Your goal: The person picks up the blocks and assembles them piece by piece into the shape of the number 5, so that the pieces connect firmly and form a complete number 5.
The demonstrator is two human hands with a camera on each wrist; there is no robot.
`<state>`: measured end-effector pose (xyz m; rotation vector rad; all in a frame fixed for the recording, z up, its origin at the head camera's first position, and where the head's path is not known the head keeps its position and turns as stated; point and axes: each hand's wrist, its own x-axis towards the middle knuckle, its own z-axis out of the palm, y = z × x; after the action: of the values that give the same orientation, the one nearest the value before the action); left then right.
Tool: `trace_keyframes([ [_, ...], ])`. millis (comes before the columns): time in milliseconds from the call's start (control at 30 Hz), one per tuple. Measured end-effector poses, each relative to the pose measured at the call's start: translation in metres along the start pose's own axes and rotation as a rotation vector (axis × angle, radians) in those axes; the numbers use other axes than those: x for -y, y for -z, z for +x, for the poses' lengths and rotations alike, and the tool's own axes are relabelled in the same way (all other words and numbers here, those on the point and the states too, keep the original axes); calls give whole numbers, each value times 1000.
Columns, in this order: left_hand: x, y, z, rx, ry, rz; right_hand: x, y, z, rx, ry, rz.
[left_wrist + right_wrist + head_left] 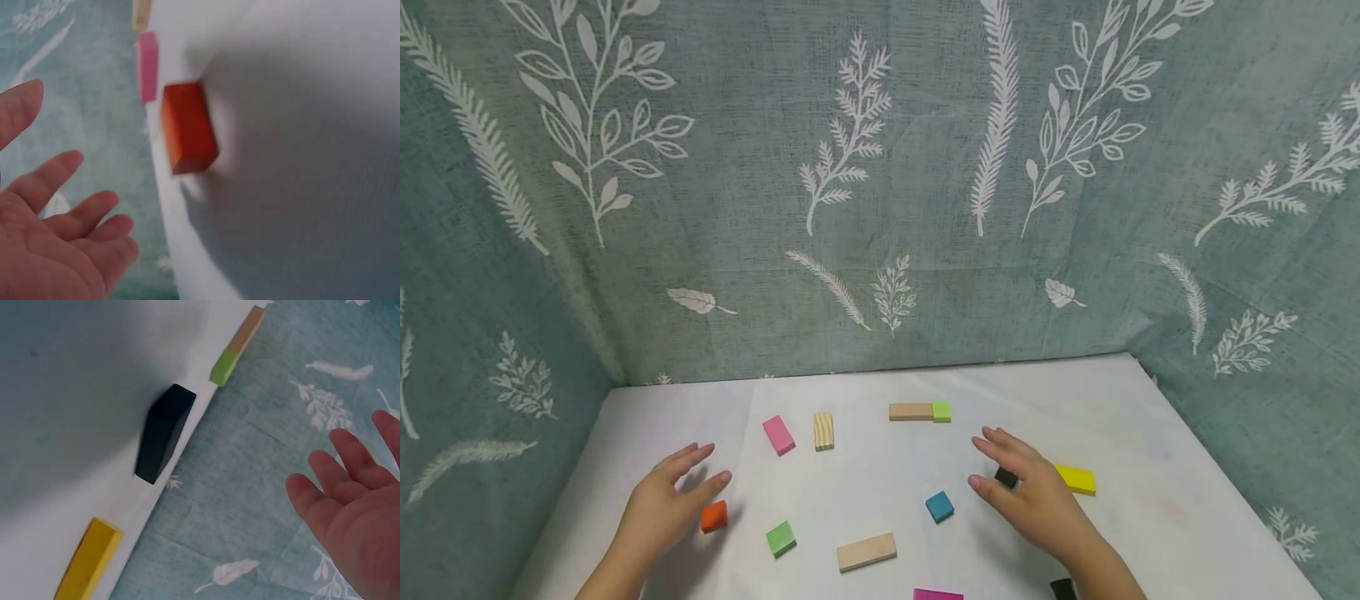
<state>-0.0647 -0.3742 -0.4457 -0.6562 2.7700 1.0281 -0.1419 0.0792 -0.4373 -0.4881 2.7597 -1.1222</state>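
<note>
Two hands hover over the white table (1187, 542), thumb and fingers spread apart on both the left hand (664, 502) and the right hand (1033, 497), neither pinching anything. The orange block (714, 518) lies just beside the left hand, on its thumb side; that hand is much the nearer one. In the left wrist view the block looks longer than wide, though blur makes it hard to tell whether it stands or lies. A black block (164, 434) shows between the right hand's thumb and fingers in the head view, partly hidden, its long axis slanting in the right wrist view; the yellow block (1077, 480) is on that hand's outer side. Between the hands, the green block (781, 540), blue block (939, 507) and plank (867, 552) leave gaps all round. The table's left edge runs near the left hand, its right edge farther from the right hand; the curtain (925, 167) rises at the far edge.
</note>
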Motion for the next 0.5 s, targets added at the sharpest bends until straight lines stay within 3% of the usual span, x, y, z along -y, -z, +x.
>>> trace_keyframes([
  [167,-12,-15,0,-14,-107,40,-5,-3,1,3,5,-24],
  [333,-41,-32,9,-106,-224,145,-8,-5,2,6,-3,-46],
  [500,-59,-48,29,-168,-230,342,-7,-6,2,19,-20,-72],
])
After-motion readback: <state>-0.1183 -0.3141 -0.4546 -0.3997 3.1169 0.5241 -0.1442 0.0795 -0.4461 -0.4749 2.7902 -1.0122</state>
